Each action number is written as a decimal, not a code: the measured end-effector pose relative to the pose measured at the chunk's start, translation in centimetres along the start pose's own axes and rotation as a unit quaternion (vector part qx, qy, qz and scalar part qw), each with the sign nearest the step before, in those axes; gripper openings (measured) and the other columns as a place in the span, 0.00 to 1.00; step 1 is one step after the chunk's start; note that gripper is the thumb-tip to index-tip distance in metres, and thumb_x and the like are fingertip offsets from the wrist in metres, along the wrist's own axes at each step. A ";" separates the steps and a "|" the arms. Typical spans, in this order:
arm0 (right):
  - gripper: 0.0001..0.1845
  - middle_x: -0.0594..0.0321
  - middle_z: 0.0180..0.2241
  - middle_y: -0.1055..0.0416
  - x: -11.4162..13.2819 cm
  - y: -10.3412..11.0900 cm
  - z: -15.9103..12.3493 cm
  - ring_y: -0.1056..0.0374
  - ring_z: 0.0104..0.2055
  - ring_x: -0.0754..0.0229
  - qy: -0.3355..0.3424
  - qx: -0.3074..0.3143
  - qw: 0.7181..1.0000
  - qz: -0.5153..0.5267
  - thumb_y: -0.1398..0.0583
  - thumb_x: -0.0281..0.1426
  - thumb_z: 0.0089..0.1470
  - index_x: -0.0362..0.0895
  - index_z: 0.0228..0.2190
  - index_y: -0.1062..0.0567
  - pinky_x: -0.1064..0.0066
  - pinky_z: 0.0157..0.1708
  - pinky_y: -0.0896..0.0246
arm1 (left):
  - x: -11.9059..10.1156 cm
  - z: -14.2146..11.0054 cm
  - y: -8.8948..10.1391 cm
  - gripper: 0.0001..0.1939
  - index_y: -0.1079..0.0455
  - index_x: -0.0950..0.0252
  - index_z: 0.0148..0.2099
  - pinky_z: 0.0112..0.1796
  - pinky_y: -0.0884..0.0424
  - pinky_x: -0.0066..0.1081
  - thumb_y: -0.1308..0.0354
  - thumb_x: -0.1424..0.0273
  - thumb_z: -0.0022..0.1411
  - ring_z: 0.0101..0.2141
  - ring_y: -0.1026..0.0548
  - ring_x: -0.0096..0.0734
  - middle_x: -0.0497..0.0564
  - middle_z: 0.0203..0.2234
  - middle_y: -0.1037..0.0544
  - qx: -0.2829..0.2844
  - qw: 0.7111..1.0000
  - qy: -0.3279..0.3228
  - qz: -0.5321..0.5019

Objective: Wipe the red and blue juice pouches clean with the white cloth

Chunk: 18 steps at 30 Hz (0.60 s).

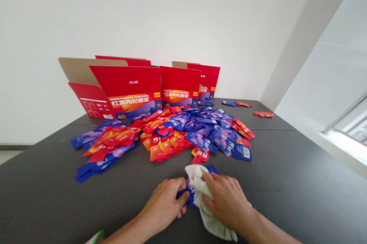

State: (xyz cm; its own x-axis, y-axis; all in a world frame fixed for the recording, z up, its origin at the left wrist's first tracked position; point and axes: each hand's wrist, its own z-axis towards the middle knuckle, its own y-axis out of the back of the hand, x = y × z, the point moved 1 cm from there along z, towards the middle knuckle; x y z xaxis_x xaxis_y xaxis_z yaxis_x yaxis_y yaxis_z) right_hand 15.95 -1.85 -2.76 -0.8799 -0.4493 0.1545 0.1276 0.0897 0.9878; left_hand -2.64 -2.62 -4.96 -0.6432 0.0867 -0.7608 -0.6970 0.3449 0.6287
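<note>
My left hand is closed around one end of a blue pouch low in the middle of the view. A whitish cloth is gripped in my right hand and lies against the pouch, covering much of it. The cloth's loose end hangs down below my fingers. Just beyond my hands lies a large heap of red and blue pouches. To the left of it, a smaller pile of pouches mixes the same two colours.
Open red cartons stand behind the heap, with another red carton beside them. A few pouches lie apart at the back right of the dark table. A white wall rises behind.
</note>
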 end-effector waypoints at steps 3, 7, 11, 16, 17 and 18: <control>0.19 0.57 0.40 0.29 -0.7 0.6 0.5 0.32 0.40 0.55 -0.069 -0.027 0.997 -0.025 0.48 0.34 0.54 0.46 0.48 0.36 0.69 0.37 0.44 | -0.1 0.0 0.1 0.10 0.39 0.63 0.30 0.21 0.35 0.22 0.55 0.66 0.60 0.18 0.26 0.28 0.45 0.18 0.24 0.001 1.000 0.000 0.003; 0.18 0.59 0.41 0.29 0.6 0.3 0.2 0.33 0.41 0.54 0.051 0.002 0.999 0.003 0.45 0.34 0.50 0.48 0.45 0.35 0.68 0.38 0.44 | -0.2 0.1 0.1 0.07 0.36 0.64 0.31 0.22 0.34 0.22 0.54 0.71 0.58 0.19 0.25 0.27 0.45 0.19 0.24 0.011 1.000 -0.014 -0.003; 0.20 0.58 0.40 0.29 -0.2 0.4 1.0 0.32 0.40 0.53 0.002 -0.008 1.000 -0.014 0.46 0.35 0.52 0.48 0.48 0.36 0.67 0.37 0.44 | -0.3 0.1 0.2 0.09 0.36 0.64 0.32 0.21 0.34 0.21 0.55 0.69 0.60 0.18 0.25 0.26 0.45 0.19 0.24 0.015 1.000 -0.014 0.005; 0.17 0.57 0.34 0.27 -5.7 1.3 3.1 0.30 0.37 0.53 -0.107 -0.061 0.990 0.066 0.50 0.38 0.56 0.45 0.43 0.31 0.68 0.34 0.43 | -0.6 -0.4 2.1 0.10 0.37 0.63 0.32 0.24 0.34 0.22 0.56 0.68 0.64 0.21 0.25 0.26 0.44 0.21 0.24 -0.057 0.989 -0.066 0.116; 0.17 0.58 0.33 0.26 -6.6 1.5 3.3 0.30 0.36 0.54 -0.099 -0.077 0.985 0.117 0.51 0.39 0.57 0.45 0.42 0.30 0.69 0.34 0.43 | -0.4 -0.6 2.8 0.10 0.36 0.63 0.33 0.26 0.33 0.24 0.56 0.69 0.65 0.23 0.25 0.27 0.45 0.23 0.24 -0.105 0.973 -0.108 0.174; 0.17 0.59 0.33 0.26 -7.2 1.7 3.4 0.31 0.36 0.55 -0.089 -0.097 0.977 0.165 0.51 0.39 0.57 0.45 0.42 0.30 0.70 0.33 0.43 | -0.2 -0.8 3.4 0.11 0.35 0.63 0.35 0.27 0.33 0.25 0.57 0.69 0.66 0.26 0.25 0.28 0.46 0.24 0.24 -0.157 0.946 -0.161 0.235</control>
State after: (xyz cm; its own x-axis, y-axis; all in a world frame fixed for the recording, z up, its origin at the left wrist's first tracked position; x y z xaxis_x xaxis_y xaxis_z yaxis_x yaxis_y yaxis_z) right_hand 20.95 4.51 -2.31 -0.8396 -0.2602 0.4769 0.4877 0.0259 0.8726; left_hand -5.12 -2.21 -2.51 -0.8101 0.4599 -0.3636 -0.4507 -0.0918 0.8880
